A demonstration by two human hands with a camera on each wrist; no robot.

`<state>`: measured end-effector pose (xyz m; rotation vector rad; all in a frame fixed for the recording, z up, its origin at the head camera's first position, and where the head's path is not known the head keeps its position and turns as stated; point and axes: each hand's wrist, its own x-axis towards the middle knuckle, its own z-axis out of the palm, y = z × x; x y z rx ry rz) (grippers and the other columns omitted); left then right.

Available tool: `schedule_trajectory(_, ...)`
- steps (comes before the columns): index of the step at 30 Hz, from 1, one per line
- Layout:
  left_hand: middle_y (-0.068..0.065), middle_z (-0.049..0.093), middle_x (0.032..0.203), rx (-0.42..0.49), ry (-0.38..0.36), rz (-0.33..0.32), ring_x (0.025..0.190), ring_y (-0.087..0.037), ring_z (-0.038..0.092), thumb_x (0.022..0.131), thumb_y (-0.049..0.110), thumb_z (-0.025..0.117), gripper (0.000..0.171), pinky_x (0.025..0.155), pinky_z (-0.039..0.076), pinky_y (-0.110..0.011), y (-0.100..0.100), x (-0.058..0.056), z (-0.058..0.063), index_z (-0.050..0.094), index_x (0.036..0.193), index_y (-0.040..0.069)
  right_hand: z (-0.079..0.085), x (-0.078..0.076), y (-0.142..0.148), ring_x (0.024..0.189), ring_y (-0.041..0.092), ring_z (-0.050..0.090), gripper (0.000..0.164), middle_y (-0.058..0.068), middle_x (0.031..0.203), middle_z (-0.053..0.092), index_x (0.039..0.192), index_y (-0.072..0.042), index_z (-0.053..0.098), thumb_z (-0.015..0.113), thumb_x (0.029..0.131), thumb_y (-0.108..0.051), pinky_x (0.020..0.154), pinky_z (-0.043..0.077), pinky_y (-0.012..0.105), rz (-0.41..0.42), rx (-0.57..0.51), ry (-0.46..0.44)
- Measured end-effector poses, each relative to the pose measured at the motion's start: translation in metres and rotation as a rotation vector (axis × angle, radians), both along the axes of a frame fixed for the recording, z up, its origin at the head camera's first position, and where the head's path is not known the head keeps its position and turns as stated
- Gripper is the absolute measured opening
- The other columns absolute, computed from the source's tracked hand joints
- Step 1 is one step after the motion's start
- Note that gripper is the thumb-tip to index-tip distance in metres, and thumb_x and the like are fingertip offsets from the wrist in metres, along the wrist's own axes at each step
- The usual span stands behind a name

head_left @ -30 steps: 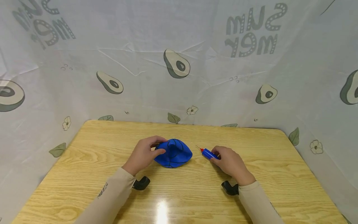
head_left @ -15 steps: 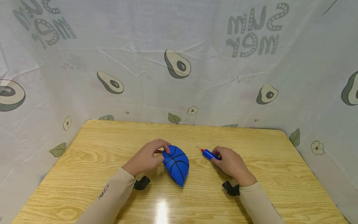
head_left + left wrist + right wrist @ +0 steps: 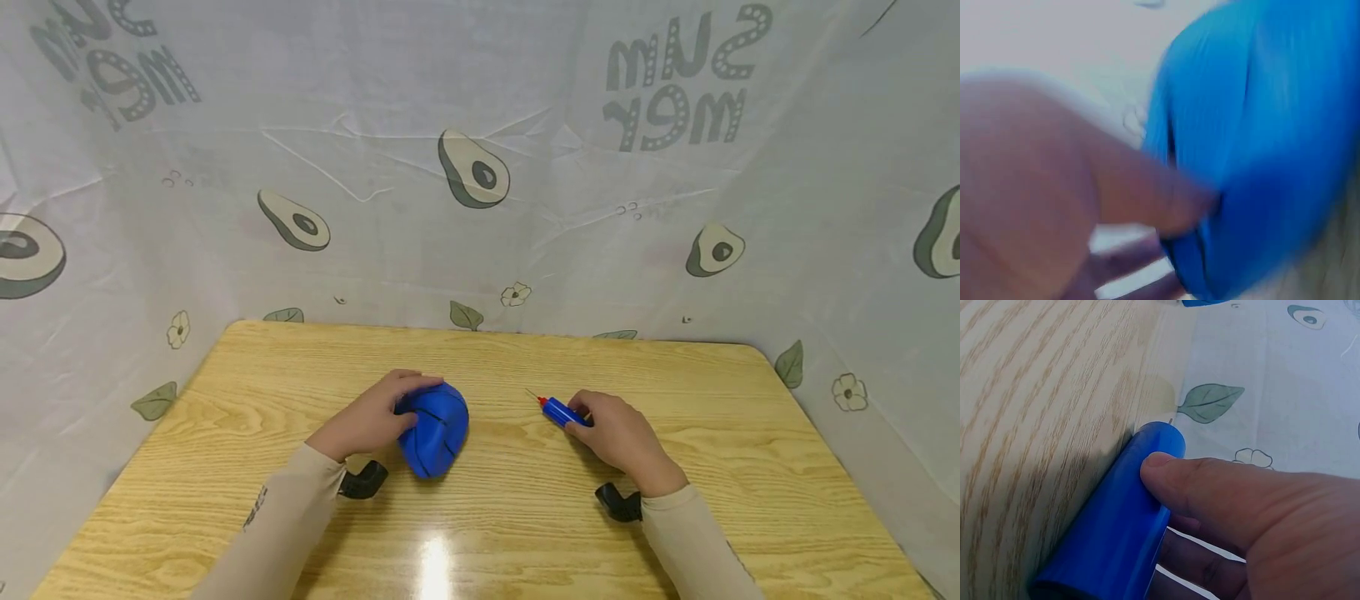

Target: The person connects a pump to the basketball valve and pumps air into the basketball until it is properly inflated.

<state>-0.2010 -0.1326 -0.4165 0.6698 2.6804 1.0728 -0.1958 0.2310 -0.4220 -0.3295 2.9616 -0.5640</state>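
Note:
My left hand (image 3: 367,418) grips a deflated blue basketball (image 3: 442,429) with black seam lines, its skin dented and creased, left of the table's middle. In the left wrist view the thumb presses against the blue ball (image 3: 1260,119); that picture is blurred. To the right, my right hand (image 3: 617,433) holds a small blue ball pump (image 3: 557,411) with a red tip and a thin needle (image 3: 531,393) pointing toward the back left. The right wrist view has the thumb along the side of the blue pump barrel (image 3: 1116,512), low over the wood.
Both hands work over a light wooden table (image 3: 510,525) with rounded back corners. A pale cloth (image 3: 360,275) printed with avocados and leaves hangs behind it and at the sides. Black curved pieces (image 3: 364,481) stick out at both wrists.
My left hand has turned the basketball over, from its dented side to its seamed side and round again, and shifted it slightly left. The right hand and pump have stayed in place.

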Motion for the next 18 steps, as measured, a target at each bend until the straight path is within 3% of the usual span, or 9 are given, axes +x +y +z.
schedule_trajectory(3, -0.018, 0.061, 0.137, -0.084, 0.074, 0.126, 0.120, -0.039, 0.060, 0.097, -0.004, 0.052, 0.051, 0.098, 0.051, -0.054, -0.0027, 0.0004, 0.0043, 0.063, 0.143, 0.013, 0.0002, -0.0007, -0.0005, 0.090, 0.022, 0.068, 0.023, 0.007, 0.105, 0.073, 0.112, -0.009, 0.072, 0.078, 0.094, -0.022, 0.076, 0.056, 0.045, -0.001, 0.002, 0.004)
schedule_trajectory(5, -0.014, 0.066, 0.133, -0.113, 0.051, 0.210, 0.115, -0.036, 0.063, 0.101, 0.007, 0.053, 0.042, 0.096, 0.052, -0.052, -0.0027, 0.0014, 0.0064, 0.066, 0.139, 0.014, -0.0003, -0.0010, 0.0000, 0.090, 0.022, 0.068, 0.023, 0.007, 0.105, 0.073, 0.112, -0.009, 0.072, 0.079, 0.094, -0.022, 0.076, 0.056, 0.045, 0.000, 0.006, 0.007)
schedule_trajectory(7, -0.012, 0.067, 0.134, -0.121, 0.007, 0.257, 0.115, -0.034, 0.065, 0.102, 0.030, 0.060, 0.039, 0.094, 0.053, -0.051, -0.0014, 0.0026, 0.0078, 0.067, 0.138, 0.014, -0.0006, -0.0009, -0.0003, 0.089, 0.022, 0.068, 0.023, 0.007, 0.105, 0.073, 0.112, -0.009, 0.072, 0.079, 0.094, -0.022, 0.076, 0.056, 0.045, -0.002, 0.011, 0.009)
schedule_trajectory(9, -0.012, 0.067, 0.133, -0.121, -0.027, 0.267, 0.115, -0.035, 0.065, 0.097, 0.046, 0.069, 0.052, 0.093, 0.054, -0.053, 0.0003, 0.0039, 0.0076, 0.066, 0.138, 0.014, -0.0014, -0.0009, 0.0000, 0.089, 0.021, 0.068, 0.023, 0.007, 0.104, 0.073, 0.112, -0.010, 0.071, 0.079, 0.094, -0.022, 0.076, 0.056, 0.045, -0.001, 0.012, 0.007)
schedule_trajectory(11, -0.012, 0.066, 0.134, -0.145, -0.005, 0.253, 0.120, -0.035, 0.063, 0.091, 0.049, 0.077, 0.059, 0.096, 0.054, -0.053, 0.0020, 0.0047, 0.0061, 0.065, 0.137, 0.013, -0.0019, -0.0007, 0.0000, 0.089, 0.022, 0.068, 0.023, 0.007, 0.104, 0.073, 0.113, -0.009, 0.071, 0.079, 0.094, -0.021, 0.076, 0.056, 0.045, 0.004, 0.012, 0.005)
schedule_trajectory(13, -0.012, 0.066, 0.135, -0.159, 0.027, 0.230, 0.121, -0.035, 0.063, 0.090, 0.040, 0.081, 0.057, 0.097, 0.054, -0.053, 0.0024, 0.0050, 0.0043, 0.065, 0.137, 0.012, -0.0023, -0.0006, -0.0001, 0.090, 0.022, 0.068, 0.024, 0.007, 0.104, 0.072, 0.113, -0.009, 0.071, 0.079, 0.094, -0.021, 0.077, 0.056, 0.045, 0.001, 0.009, 0.000)
schedule_trajectory(18, -0.012, 0.062, 0.141, -0.139, 0.089, 0.158, 0.130, -0.037, 0.058, 0.096, 0.020, 0.077, 0.045, 0.104, 0.049, -0.055, 0.0016, 0.0033, 0.0022, 0.066, 0.139, 0.015, -0.0018, -0.0002, -0.0006, 0.091, 0.023, 0.068, 0.024, 0.007, 0.105, 0.073, 0.114, -0.010, 0.071, 0.078, 0.094, -0.020, 0.078, 0.056, 0.046, -0.004, 0.005, 0.002)
